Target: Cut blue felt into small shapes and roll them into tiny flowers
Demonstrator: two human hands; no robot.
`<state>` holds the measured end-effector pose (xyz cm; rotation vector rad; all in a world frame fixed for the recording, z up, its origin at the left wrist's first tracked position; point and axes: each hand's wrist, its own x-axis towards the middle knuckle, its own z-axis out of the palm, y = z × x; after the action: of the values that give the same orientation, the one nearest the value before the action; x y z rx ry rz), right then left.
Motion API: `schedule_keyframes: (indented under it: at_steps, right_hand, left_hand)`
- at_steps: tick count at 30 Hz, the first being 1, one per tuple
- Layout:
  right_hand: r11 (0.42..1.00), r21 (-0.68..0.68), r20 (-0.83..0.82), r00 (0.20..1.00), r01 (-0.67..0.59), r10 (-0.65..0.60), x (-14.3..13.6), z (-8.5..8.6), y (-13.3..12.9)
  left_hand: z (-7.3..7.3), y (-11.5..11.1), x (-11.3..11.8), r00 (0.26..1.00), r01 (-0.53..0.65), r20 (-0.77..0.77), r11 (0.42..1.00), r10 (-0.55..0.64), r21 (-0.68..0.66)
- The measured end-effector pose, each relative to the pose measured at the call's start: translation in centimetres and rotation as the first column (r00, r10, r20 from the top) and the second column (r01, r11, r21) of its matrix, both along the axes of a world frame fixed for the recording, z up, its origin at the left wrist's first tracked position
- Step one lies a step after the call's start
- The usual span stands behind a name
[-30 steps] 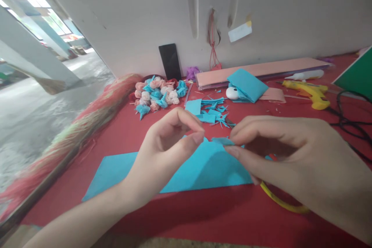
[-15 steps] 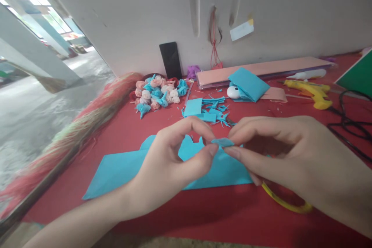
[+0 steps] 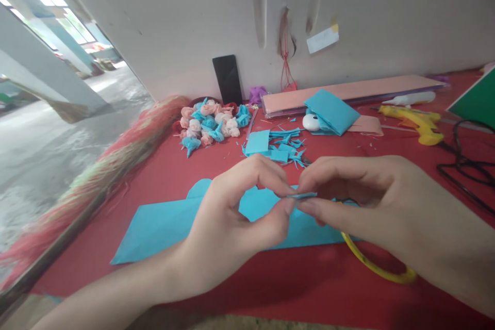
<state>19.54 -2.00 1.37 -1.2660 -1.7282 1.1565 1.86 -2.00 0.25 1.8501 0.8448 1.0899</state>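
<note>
Currently, my left grip [image 3: 222,232] and right grip [image 3: 390,211] are pinching one blue paper piece [image 3: 307,196]; finished-looking paper roses [image 3: 209,124] are lying heaped, a blue sheet [image 3: 154,229] lying unformed.

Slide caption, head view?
Left hand and right hand pinch a small blue paper piece above a flat blue paper sheet.

Your left hand [image 3: 242,221] and right hand [image 3: 371,211] pinch a small blue piece [image 3: 306,196] between thumbs and fingers, above a blue sheet [image 3: 154,232] on the red tabletop [image 3: 209,294]. A yellow loop [image 3: 363,261] shows partly behind your right hand. Beyond lie blue scraps [image 3: 258,142], clustered flowers [image 3: 209,124] leftward and a yellow glue gun [image 3: 415,119] rightward.
</note>
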Motion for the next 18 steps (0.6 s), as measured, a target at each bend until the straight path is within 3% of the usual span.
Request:
schedule_keyframes:
  at_steps: [13, 18]
  right_hand:
    - [0.992, 0.127, 0.032, 0.999, -0.003, -0.001, 0.22, 0.60, -0.55]
    - [0.964, 0.267, 0.104, 0.995, -0.016, -0.012, 0.29, 0.84, -0.35]
  left_hand:
    - [0.00, -0.01, 0.19, 0.998, -0.048, 0.051, 0.999, 0.048, -0.002]
    - [-0.33, 0.16, -0.03, 0.995, -0.074, 0.066, 0.993, 0.080, -0.088]
